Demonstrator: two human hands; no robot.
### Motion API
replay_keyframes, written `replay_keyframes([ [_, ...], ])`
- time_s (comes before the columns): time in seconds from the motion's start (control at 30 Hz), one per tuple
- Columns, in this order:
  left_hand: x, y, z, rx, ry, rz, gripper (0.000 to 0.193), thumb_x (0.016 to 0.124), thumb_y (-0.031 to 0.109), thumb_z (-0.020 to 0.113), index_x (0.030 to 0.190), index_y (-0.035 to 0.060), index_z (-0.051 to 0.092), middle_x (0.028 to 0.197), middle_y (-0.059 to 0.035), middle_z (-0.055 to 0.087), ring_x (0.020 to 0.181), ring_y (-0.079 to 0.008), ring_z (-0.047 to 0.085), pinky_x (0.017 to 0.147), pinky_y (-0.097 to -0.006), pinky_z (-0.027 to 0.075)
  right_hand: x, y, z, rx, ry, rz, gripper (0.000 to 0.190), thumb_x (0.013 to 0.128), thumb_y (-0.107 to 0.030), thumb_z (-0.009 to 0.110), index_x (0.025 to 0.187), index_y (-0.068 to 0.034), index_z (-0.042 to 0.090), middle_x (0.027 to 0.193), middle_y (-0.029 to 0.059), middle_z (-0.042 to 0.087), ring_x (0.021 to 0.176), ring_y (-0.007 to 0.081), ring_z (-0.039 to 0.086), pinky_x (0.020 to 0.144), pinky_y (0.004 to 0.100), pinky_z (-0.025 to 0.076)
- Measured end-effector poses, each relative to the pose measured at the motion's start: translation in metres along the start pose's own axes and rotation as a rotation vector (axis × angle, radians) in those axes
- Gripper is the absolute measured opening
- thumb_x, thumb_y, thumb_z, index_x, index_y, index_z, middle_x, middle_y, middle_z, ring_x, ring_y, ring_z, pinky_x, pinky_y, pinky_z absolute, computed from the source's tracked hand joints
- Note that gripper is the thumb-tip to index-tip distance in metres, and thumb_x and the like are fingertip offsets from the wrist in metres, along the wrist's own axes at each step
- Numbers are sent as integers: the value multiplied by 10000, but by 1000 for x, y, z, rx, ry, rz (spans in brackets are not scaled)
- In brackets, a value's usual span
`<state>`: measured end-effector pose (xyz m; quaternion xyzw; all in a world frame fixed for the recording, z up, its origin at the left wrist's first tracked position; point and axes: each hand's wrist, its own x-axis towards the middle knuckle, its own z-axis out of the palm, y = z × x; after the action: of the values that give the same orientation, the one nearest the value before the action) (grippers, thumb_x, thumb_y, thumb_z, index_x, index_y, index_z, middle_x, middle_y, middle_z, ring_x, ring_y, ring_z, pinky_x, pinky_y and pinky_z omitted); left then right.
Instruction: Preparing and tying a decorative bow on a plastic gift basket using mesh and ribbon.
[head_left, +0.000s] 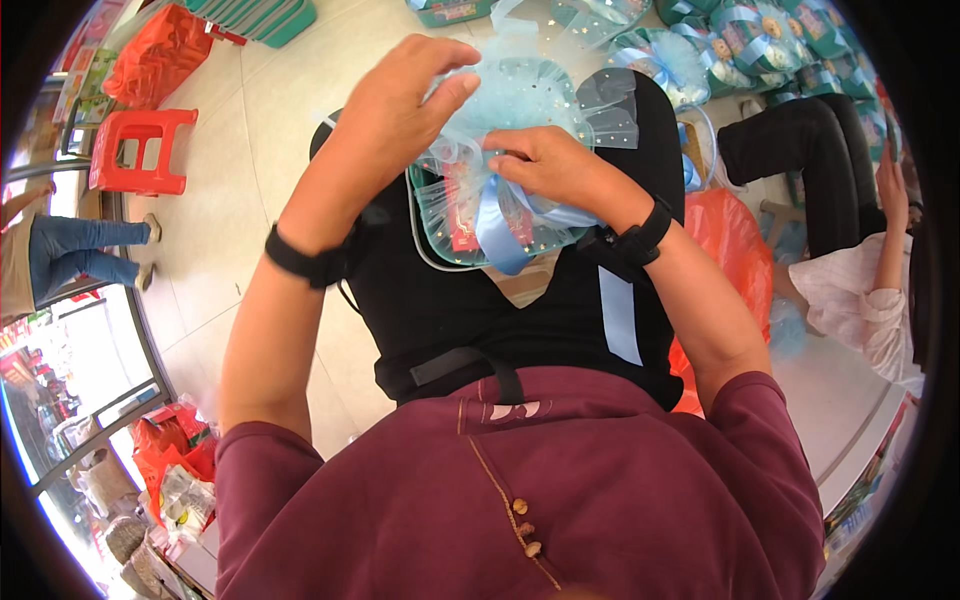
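Observation:
On my lap rests a teal gift basket (418, 225) covered in pale blue star-dotted tulle (517, 94). Through the netting shows a red packet (463, 214). My right hand (551, 161) pinches the gathered tulle at the middle of the basket, right above a satin blue ribbon (501, 225) that hangs over the front. Raised over the basket's far left side is my left hand (412, 101), thumb and forefinger apart, with tulle just behind them; its other fingers are hidden. A loose ribbon strip (621, 315) lies on my right thigh.
Several wrapped baskets (757, 45) crowd the floor at far right, near a seated person's dark trousers (787, 150). A red plastic bag (727, 247) is by my right leg. Left are a red stool (142, 150), stacked teal baskets (259, 15) and a standing person's jeans (86, 244).

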<state>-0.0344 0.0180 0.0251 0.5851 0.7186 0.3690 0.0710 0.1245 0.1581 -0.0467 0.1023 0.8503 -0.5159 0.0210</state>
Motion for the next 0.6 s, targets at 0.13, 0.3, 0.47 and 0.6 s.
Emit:
replay_keyframes([
  [0.13, -36, 29, 4, -148, -260, -502, 224, 953, 228, 580, 1020, 22, 635, 826, -80, 660, 717, -171, 626, 663, -299, 488, 5, 4, -2, 163, -68, 39, 330, 889, -204, 563, 1169, -54, 651, 746, 103, 651, 608, 192, 610, 633, 331, 497],
  [0.3, -59, 32, 47, -101, -392, -629, 250, 932, 212, 596, 846, -22, 603, 677, -128, 634, 537, -135, 588, 537, -292, 477, 4, -1, -11, 206, -156, 106, 344, 897, -204, 555, 1185, -36, 642, 702, 35, 605, 578, 123, 557, 595, 304, 476],
  [0.47, -64, 26, 51, -164, -381, -700, 261, 904, 250, 651, 836, 5, 593, 644, -58, 590, 533, -120, 574, 500, -283, 457, 1, -5, -14, 216, -172, 110, 348, 893, -222, 575, 1186, -45, 640, 699, 38, 601, 584, 120, 546, 583, 300, 460],
  [0.6, -66, 22, 46, -489, -370, -800, 337, 923, 344, 643, 913, 12, 587, 767, -35, 599, 637, -93, 590, 506, -258, 454, -4, -5, -14, 126, -157, 12, 378, 864, -221, 616, 1211, -73, 632, 675, 50, 575, 593, 140, 526, 562, 310, 429],
])
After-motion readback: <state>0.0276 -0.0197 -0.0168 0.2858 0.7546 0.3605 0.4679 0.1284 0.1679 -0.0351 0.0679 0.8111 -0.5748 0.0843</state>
